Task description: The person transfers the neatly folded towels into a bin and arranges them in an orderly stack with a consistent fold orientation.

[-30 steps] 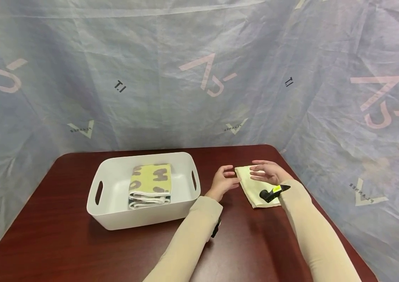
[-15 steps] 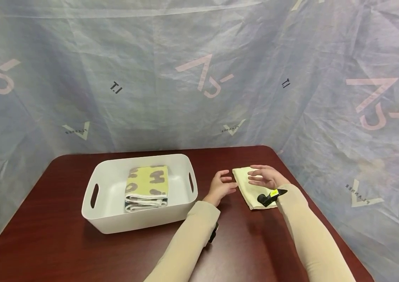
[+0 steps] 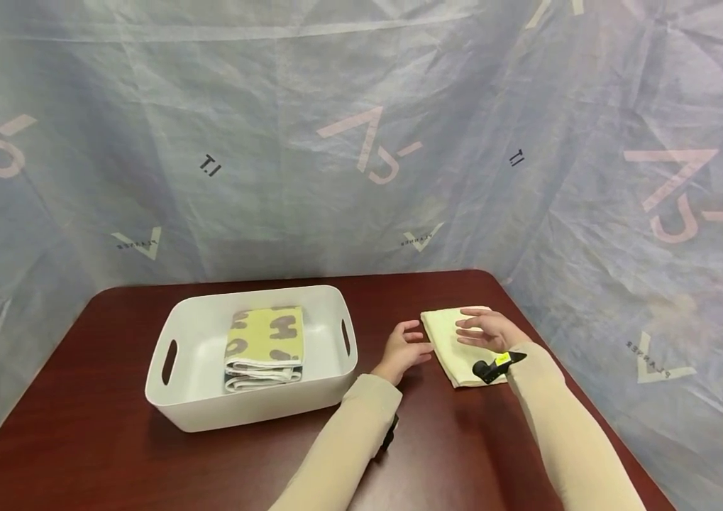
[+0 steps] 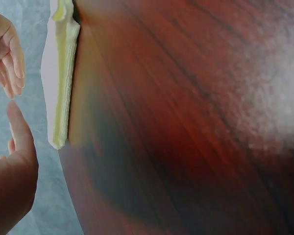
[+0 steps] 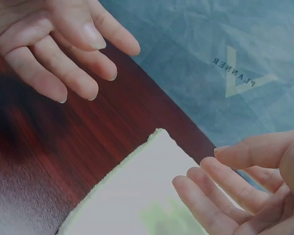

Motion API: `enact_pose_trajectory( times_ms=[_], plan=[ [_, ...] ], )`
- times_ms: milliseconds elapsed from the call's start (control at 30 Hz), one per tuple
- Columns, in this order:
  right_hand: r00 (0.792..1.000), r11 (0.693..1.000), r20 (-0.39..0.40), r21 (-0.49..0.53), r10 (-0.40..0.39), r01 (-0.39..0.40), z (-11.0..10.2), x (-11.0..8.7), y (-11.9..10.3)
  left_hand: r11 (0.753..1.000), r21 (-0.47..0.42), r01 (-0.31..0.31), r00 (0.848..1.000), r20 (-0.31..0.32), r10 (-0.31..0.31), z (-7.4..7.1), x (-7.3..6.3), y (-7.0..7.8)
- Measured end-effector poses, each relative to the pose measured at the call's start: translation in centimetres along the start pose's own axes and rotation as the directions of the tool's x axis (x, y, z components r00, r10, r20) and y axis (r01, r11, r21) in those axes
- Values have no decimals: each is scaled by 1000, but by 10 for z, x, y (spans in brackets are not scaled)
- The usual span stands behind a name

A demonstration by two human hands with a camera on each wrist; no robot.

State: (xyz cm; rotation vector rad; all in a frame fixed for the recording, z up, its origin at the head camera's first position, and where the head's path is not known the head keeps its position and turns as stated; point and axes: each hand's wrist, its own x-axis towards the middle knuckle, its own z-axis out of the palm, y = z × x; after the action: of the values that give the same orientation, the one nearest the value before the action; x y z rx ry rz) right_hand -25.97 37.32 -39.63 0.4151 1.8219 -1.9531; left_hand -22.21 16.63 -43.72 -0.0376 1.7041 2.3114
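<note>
A folded pale yellow towel (image 3: pixel 453 348) lies flat on the table at the right. My right hand (image 3: pixel 487 330) hovers over it, fingers loosely bent and holding nothing; the right wrist view shows the same hand (image 5: pixel 250 186) above the towel's far corner. To the towel's left is my left hand (image 3: pixel 403 350), its fingers relaxed, spread and holding nothing. In the left wrist view the towel's layered edge (image 4: pixel 63 88) shows beyond that hand (image 4: pixel 17 171). Both palms face each other across a gap.
A white plastic basket (image 3: pixel 259 411) with handle slots stands left of my left hand. Inside it lies a folded yellow towel (image 3: pixel 272 333) with grey-brown letter shapes, on more folded cloth. The dark red wooden table (image 3: pixel 80 411) backs onto a grey hanging sheet (image 3: pixel 310 213).
The head view has shifted slightly, so the whole scene sits a little lower and further left. Both hands keep nearly the same pose beside and over the pale towel.
</note>
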Motion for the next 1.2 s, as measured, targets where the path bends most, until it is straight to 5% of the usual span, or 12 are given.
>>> enact_pose_trajectory(
  times_ms=[333, 967, 1200],
  plan=[
    [1000, 1000, 1, -4, 3, -3, -16, -1, 6, 1000, 15, -7, 1000, 13, 7, 4, 1, -3],
    [999, 1000, -31, 9, 14, -14, -67, -13, 8, 994, -18, 104, 994, 40, -103, 12, -1, -20],
    [998, 998, -51, 48, -30, 32, -83, -16, 9, 995, -18, 100, 994, 37, -100, 12, 2, -29]
  ],
)
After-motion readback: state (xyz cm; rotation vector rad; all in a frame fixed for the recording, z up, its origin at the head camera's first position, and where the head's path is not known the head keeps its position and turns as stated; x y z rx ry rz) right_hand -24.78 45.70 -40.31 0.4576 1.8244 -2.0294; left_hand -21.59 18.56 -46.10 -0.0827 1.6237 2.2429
